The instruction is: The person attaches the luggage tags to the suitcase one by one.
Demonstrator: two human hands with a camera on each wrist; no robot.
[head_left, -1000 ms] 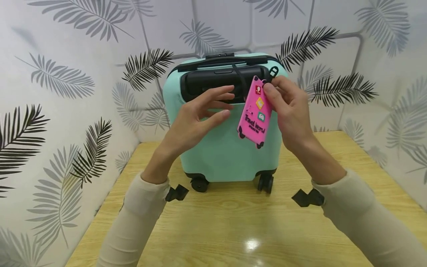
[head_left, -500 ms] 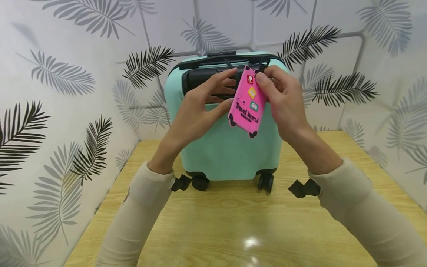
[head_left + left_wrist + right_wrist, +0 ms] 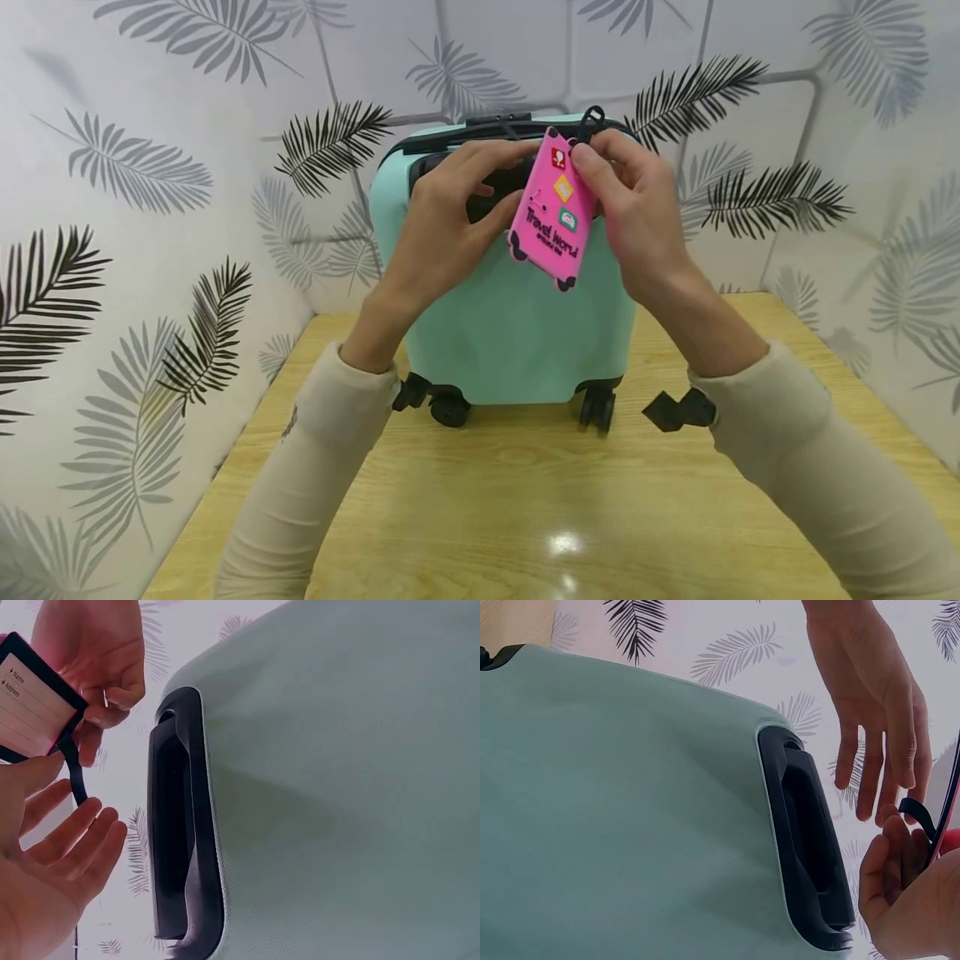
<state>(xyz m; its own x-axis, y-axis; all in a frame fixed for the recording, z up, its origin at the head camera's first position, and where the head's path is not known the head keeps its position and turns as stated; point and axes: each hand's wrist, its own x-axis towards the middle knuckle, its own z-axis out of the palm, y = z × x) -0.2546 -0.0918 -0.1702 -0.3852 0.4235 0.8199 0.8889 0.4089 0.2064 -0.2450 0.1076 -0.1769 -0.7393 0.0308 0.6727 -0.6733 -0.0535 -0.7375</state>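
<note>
Above the table [image 3: 525,500], both hands hold the luggage tag [image 3: 553,218].

Both my forearms reach forward, sleeves to the wrists. My left hand [image 3: 438,225] is raised toward 11 o'clock, fingers straight and relaxed. My right hand [image 3: 637,221], toward 1 o'clock, pinches with curled fingers.
</note>
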